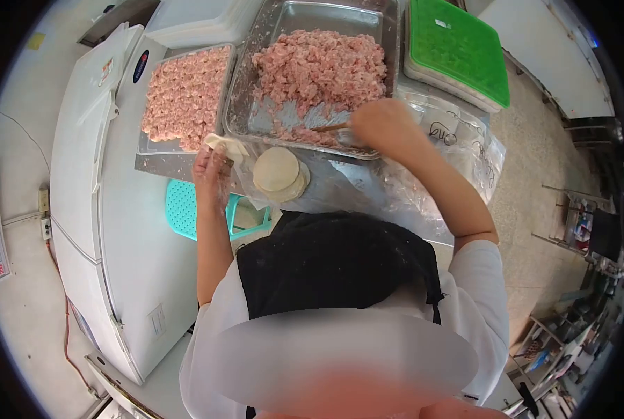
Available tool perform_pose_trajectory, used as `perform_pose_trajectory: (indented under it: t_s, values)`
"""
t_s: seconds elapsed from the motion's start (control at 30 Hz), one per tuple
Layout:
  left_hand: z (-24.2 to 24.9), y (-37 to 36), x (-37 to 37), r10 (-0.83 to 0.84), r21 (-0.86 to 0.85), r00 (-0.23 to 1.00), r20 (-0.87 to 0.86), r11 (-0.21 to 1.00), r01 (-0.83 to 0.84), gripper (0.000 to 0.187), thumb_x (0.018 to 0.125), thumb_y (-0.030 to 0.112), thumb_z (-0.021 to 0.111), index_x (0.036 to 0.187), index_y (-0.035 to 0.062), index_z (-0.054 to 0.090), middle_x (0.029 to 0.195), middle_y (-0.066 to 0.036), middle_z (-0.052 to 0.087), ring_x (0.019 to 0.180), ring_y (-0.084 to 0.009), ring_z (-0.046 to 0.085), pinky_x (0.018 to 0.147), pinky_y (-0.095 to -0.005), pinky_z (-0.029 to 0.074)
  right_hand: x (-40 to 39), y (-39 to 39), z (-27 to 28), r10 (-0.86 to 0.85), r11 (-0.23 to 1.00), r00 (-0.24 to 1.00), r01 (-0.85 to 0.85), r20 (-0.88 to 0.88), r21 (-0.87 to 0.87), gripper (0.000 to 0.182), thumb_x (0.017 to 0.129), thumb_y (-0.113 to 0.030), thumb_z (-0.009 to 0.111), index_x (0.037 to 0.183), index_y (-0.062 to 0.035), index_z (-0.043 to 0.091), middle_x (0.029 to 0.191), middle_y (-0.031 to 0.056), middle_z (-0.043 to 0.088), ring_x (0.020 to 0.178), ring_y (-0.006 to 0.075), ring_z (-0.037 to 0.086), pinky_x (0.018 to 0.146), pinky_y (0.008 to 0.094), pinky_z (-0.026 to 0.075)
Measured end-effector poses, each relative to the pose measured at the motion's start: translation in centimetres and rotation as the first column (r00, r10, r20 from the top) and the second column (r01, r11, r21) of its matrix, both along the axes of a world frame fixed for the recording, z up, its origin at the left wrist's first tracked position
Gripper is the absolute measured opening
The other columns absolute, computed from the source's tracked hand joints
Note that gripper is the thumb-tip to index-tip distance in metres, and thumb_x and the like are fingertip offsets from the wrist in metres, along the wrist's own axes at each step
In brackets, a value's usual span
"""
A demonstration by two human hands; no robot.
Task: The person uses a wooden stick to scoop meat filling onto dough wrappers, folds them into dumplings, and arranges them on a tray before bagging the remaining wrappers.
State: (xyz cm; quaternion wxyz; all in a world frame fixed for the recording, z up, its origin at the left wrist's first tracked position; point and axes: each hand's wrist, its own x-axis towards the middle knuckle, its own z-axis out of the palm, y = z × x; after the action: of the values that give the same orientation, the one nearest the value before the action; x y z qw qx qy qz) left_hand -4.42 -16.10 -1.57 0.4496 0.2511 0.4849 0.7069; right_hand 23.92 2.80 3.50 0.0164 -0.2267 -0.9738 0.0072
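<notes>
My left hand [213, 171] is closed on a pale dough wrapper [227, 145], at the lower right corner of a tray [144, 145] filled with rows of pink, meat-topped pieces [186, 94]. In my right hand [385, 126] is a thin wooden stick [331, 128], its tip in the pink minced meat [319, 66] near the front of the large metal tray [244, 115]. A stack of round wrappers [277, 170] lies between my hands, just below the metal tray.
A green-lidded container [459, 49] stands at the right, above a clear plastic bag [438, 133]. White containers [200, 19] sit at the back left. Below the table is a turquoise plastic stool [180, 208]; a white freezer [137, 244] stands at the left.
</notes>
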Motion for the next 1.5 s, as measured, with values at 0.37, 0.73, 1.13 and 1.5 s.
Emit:
perform_pose_trajectory:
  t_s: [0.37, 0.73, 1.13, 1.5]
  values:
    - [1.4, 1.0, -6.1, 0.108, -0.057, 0.992, -0.068, 0.992, -0.112, 0.030, 0.092, 0.017, 0.060, 0.117, 0.0015, 0.059, 0.104, -0.006, 0.065, 0.089, -0.0131, 0.062, 0.077, -0.0271, 0.051, -8.4, -7.5, -2.6, -0.156, 0.985, 0.984, 0.149, -0.081, -0.089, 0.013, 0.075, -0.010, 0.055, 0.067, -0.0039, 0.063, 0.065, 0.0144, 0.062, 0.064, 0.0300, 0.065, 0.055, 0.0414, 0.051]
    - [2.0, 7.4, -7.4, -0.131, -0.003, 0.990, 0.055, 0.991, 0.131, 0.038, 0.097, 0.027, 0.051, 0.124, 0.0007, 0.053, 0.117, -0.011, 0.061, 0.105, -0.0212, 0.060, 0.091, -0.0350, 0.049, -8.5, -4.9, -2.5, -0.634, 0.437, 0.737, 0.093, -0.233, -0.895, 0.031, 0.095, -0.029, 0.054, 0.090, -0.0027, 0.070, 0.058, 0.0021, 0.054, 0.055, 0.0102, 0.048, 0.052, 0.0283, 0.041]
    - [2.3, 13.8, -1.9, -0.710, 0.615, 0.412, 0.570, 0.702, 0.359, 0.077, 0.090, 0.066, 0.033, 0.127, 0.0002, 0.049, 0.113, -0.015, 0.058, 0.103, -0.0299, 0.056, 0.090, -0.0419, 0.045, -5.1, -7.7, 2.9, -0.547, 0.808, 0.829, 0.487, -0.115, -0.332, 0.031, 0.092, -0.023, 0.055, 0.120, -0.0088, 0.059, 0.089, 0.0165, 0.063, 0.083, 0.0348, 0.061, 0.071, 0.0421, 0.050]
    - [4.2, 15.0, 3.6, -0.115, 0.074, 0.770, 0.628, 0.993, 0.088, 0.066, 0.090, 0.055, 0.048, 0.123, -0.0020, 0.046, 0.118, -0.020, 0.056, 0.107, -0.0323, 0.056, 0.096, -0.0497, 0.044, -1.9, -5.8, 4.2, -0.370, 0.929, 0.911, 0.360, -0.182, -0.085, 0.028, 0.089, -0.021, 0.054, 0.115, -0.0099, 0.056, 0.088, 0.0148, 0.060, 0.074, 0.0336, 0.063, 0.067, 0.0438, 0.052]
